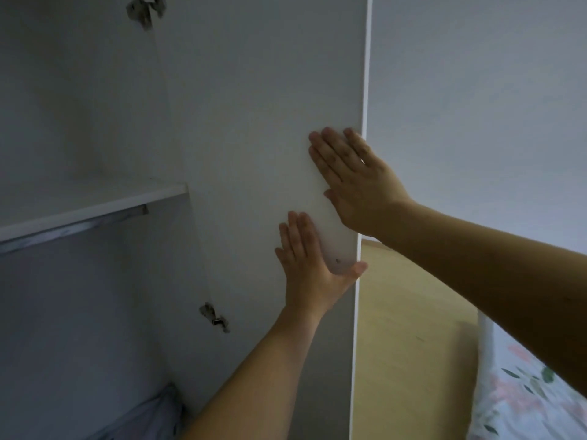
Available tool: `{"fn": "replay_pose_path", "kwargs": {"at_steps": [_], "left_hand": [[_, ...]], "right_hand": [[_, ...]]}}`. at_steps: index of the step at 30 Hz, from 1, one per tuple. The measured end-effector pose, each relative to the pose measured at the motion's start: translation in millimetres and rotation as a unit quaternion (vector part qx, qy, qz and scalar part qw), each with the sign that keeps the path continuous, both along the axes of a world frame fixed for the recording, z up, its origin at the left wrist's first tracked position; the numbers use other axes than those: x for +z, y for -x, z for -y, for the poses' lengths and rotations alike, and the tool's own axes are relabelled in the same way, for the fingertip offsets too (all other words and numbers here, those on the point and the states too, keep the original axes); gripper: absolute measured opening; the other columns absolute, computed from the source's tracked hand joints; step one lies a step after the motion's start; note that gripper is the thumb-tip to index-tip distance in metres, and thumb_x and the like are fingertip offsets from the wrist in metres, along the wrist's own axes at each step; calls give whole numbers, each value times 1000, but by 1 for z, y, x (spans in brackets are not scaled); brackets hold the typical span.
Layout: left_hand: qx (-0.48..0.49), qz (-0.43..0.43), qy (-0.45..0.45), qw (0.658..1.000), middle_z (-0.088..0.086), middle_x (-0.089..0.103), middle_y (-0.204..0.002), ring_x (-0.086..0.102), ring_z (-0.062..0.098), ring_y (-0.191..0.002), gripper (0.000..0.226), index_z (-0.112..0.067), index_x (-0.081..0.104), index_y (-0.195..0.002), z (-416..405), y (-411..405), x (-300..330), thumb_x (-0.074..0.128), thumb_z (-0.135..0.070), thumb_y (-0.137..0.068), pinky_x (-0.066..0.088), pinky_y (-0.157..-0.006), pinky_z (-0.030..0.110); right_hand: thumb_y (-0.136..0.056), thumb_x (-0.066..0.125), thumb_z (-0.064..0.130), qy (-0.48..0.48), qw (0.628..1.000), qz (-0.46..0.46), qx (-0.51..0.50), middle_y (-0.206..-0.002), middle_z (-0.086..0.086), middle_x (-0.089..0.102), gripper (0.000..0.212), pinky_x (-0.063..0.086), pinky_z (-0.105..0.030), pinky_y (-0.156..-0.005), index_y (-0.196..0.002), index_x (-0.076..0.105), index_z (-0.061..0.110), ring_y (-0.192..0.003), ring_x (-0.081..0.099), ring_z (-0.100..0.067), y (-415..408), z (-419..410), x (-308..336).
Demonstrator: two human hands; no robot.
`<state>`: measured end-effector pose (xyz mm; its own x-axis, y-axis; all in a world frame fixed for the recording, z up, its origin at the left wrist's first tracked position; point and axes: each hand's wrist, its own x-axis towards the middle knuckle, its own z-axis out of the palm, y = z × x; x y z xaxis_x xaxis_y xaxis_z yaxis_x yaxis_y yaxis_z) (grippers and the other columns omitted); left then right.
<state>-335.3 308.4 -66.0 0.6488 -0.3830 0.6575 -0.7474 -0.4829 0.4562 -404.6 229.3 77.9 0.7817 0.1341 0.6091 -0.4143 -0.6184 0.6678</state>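
Pressed both palms flat, fingers straight and clasping nothing, on the inner face of the upright wardrobe door, with right hand just above left hand, both hard by the door's tall free edge, hinge well off toward the door's left.

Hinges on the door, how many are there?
2. The upper hinge is at the top of the picture on the white door; the lower hinge is further down, below the shelf. Others may lie out of view.
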Motion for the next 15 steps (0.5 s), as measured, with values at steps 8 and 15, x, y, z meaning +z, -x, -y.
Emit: {"fn": "replay_pose_path", "kwargs": {"at_steps": [8,15], "left_hand": [[3,113,-233,966,7,-8,-160,-9,24,-147,99,-10,0,-152,-113,-84,-49,37,-72,-84,7,-119,52],[152,-15,-291,944,-1,-20,-157,-13,18,-147,86,-16,-12,-151,-283,-120,-113,33,-61,-93,-16,-116,36]], "right_hand": [[-96,6,49,-108,989,-65,76,-159,-14,-15,72,-16,-43,-116,-148,-13,3,-148,-14,-28,-66,-54,-49],[-97,13,50,-199,946,-178,183,-160,-14,-11,74,-11,-43,-118,-150,-9,4,-148,-11,-29,-145,-167,-128]]}}
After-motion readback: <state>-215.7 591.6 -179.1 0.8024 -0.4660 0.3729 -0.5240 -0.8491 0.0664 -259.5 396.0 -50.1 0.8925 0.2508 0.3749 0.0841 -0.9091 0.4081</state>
